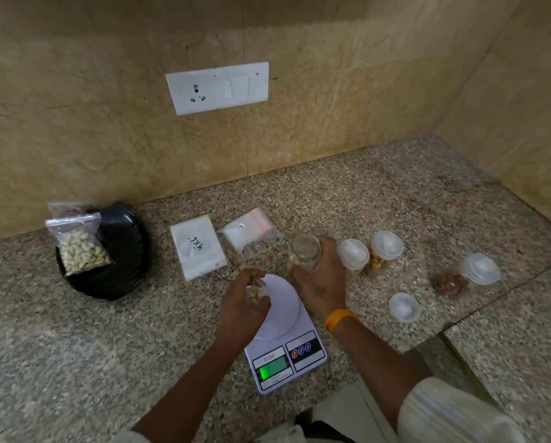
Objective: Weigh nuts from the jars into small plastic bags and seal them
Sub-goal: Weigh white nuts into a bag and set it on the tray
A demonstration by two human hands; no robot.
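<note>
Both forearms reach forward over the counter (pixel 379 199). The right hand (pixel 320 282), back up, curls round an open jar (pixel 304 252) just beyond the scale (pixel 285 340); the jar stands roughly upright, mouth tipped slightly leftward. The left hand (pixel 243 302) hovers above the scale's left edge, fingers pinching a small bag (pixel 256 292) of pale nuts, apparently mouth-up.

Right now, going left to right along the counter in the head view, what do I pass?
Black plate holding a bag of cashews → pack marked 4x6 → open jar in the right hand → two lidded jars → loose lid → pile of brown nuts.
</note>
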